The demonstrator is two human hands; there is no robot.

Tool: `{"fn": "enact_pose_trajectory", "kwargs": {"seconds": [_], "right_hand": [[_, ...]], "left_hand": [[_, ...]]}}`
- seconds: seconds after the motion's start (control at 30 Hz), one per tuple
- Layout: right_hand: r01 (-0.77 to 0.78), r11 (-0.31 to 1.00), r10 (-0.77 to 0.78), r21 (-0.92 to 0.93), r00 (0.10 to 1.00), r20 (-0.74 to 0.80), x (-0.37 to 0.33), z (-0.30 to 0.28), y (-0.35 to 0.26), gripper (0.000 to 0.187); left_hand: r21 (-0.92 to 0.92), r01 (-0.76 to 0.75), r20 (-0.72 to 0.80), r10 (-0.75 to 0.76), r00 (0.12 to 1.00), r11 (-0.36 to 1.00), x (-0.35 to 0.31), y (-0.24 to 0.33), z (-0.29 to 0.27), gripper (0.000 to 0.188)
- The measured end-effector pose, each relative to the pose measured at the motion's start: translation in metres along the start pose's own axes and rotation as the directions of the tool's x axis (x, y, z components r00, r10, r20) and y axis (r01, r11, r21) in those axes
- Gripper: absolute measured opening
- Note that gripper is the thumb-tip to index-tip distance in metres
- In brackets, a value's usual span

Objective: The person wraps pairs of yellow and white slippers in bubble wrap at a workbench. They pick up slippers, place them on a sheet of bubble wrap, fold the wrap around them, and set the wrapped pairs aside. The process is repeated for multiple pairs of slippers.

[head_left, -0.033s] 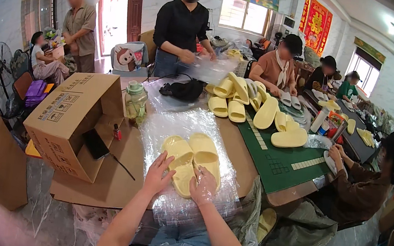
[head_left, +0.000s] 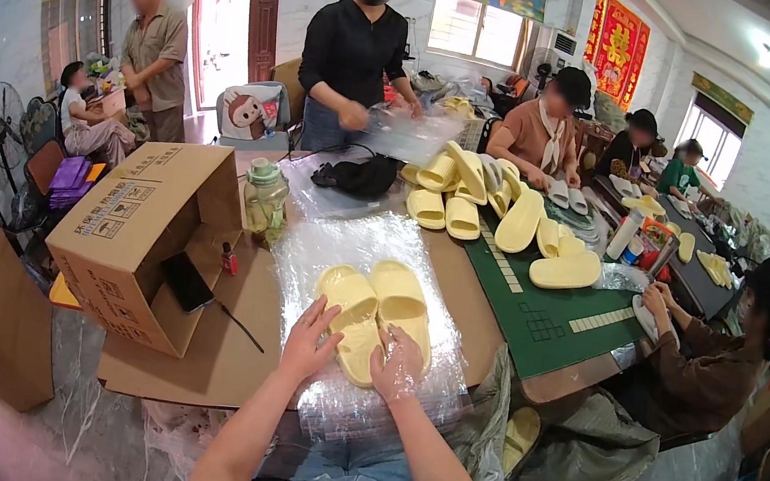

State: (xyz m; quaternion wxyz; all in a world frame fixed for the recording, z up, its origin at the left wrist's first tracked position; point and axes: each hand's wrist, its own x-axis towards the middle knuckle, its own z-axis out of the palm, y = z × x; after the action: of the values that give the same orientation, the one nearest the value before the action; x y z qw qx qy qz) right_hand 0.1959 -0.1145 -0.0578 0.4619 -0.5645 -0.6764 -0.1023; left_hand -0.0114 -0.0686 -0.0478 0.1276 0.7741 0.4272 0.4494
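Observation:
A pair of pale yellow slide slippers lies side by side in front of me, toes pointing away: the left slipper [head_left: 353, 293] and the right slipper [head_left: 402, 294]. Beneath them is a stack of clear plastic bags [head_left: 326, 242]. My left hand [head_left: 308, 340] grips the outer edge of the left slipper, fingers on its side and thumb over its sole. Clear, shiny film covers part of my right hand [head_left: 399, 363], whose fingers hold the right slipper near its inner edge. How far film wraps the pair is hard to see.
At left, an open cardboard box [head_left: 144, 236] holds a phone [head_left: 187, 282]; a glass jar [head_left: 264, 199] stands behind. More yellow slippers [head_left: 517, 222] are heaped at right, partly on a green mat [head_left: 531, 325]. A standing person [head_left: 355, 49] handles plastic film opposite; others sit at right.
The standing person's hand across the table has shifted slightly to the left and down. My hands and the slippers stay where they were.

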Motion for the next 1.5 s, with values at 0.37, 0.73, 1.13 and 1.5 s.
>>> {"fn": "enact_pose_trajectory", "kwargs": {"seconds": [0.37,0.73,1.13,1.5], "right_hand": [[-0.006,1.000,0.006,0.030,1.000,-0.014,0.0011,-0.0027,-0.0015,0.028],[-0.060,0.996,0.061,0.065,0.998,-0.010,0.0014,-0.0045,-0.0043,0.031],[-0.025,0.999,0.025,0.031,1.000,0.002,-0.0008,0.0000,0.0017,0.030],[-0.059,0.998,0.057,0.036,0.997,0.042,-0.0011,-0.0027,0.0003,0.029]], "left_hand": [[0.004,0.008,0.005,-0.008,1.000,1.000,-0.0001,0.0018,-0.0009,0.055],[0.008,0.012,-0.001,-0.012,1.000,1.000,-0.0001,0.0016,-0.0008,0.054],[-0.009,0.000,-0.013,0.000,1.000,1.000,-0.0010,-0.0026,0.0017,0.054],[-0.003,0.012,-0.006,-0.012,1.000,1.000,-0.0004,0.0002,0.0008,0.054]]}}
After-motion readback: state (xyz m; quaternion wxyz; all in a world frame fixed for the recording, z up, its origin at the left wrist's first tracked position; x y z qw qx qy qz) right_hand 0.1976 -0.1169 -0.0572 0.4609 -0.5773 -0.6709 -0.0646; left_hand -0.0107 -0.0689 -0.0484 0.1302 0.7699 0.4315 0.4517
